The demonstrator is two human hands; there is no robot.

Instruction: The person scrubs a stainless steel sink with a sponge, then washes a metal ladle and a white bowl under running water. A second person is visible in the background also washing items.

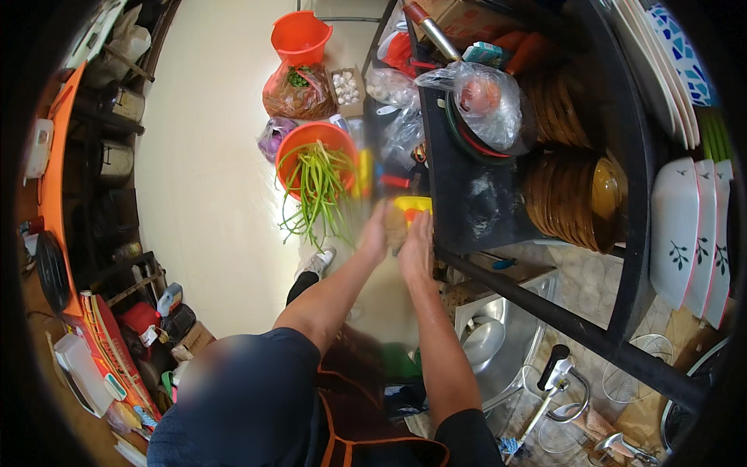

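Note:
My left hand [374,232] and my right hand [416,244] reach forward side by side, close to the black shelf's left corner. Motion blurs a tan patch between them, so I cannot tell whether it is fingers or a held thing. At my right fingertips is a yellow object [415,202] with an orange part, mostly hidden by the hand. Left of my hands stands an orange plastic bucket [281,156], with long green vegetable stalks [318,181] spilling over its rim. A blurred yellow item [365,173] is beside the bucket.
A black shelf [490,213] on the right bears stacked brown bowls [575,201] and a bagged item [487,102]. Below is a metal sink [525,315]. Farther off are garlic bulbs [345,89] in a box, a red bag [300,93] and another orange bucket [300,38].

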